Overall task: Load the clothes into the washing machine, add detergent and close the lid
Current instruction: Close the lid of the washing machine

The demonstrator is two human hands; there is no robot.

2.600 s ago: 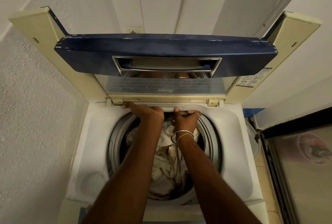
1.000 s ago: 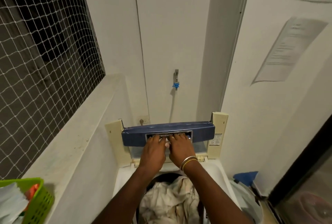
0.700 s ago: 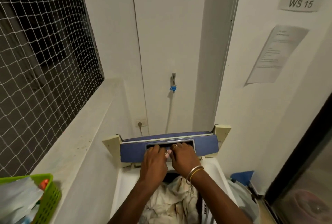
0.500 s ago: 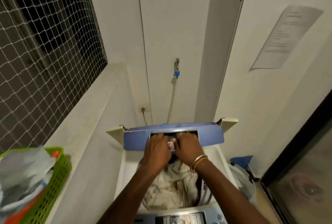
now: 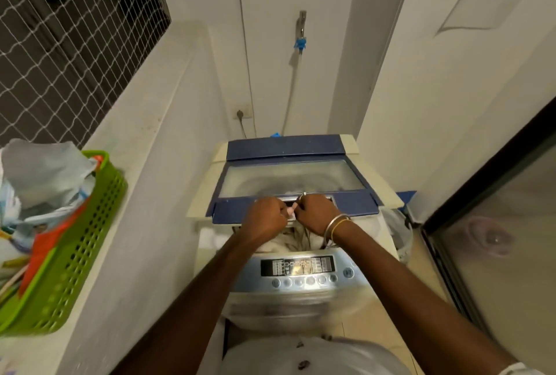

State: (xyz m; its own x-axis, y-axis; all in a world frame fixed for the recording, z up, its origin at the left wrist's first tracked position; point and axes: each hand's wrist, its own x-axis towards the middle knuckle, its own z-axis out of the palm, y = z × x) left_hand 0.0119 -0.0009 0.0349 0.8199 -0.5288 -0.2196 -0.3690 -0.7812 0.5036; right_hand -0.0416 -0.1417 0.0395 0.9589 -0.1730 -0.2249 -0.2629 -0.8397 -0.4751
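The top-loading washing machine stands in front of me against the wall. Its blue-framed lid with a clear window lies almost flat, its front edge slightly raised. My left hand and my right hand both grip the handle recess at the lid's front edge. A strip of pale clothes shows in the gap between the lid and the control panel. No detergent container is clearly in view.
A green basket with bags and packets sits on the ledge at the left, below a netted window. A tap with a hose is on the back wall. A glass door is at the right.
The lid has swung down from upright to almost flat, with both hands on its handle. The view has pulled back, bringing the control panel into sight.
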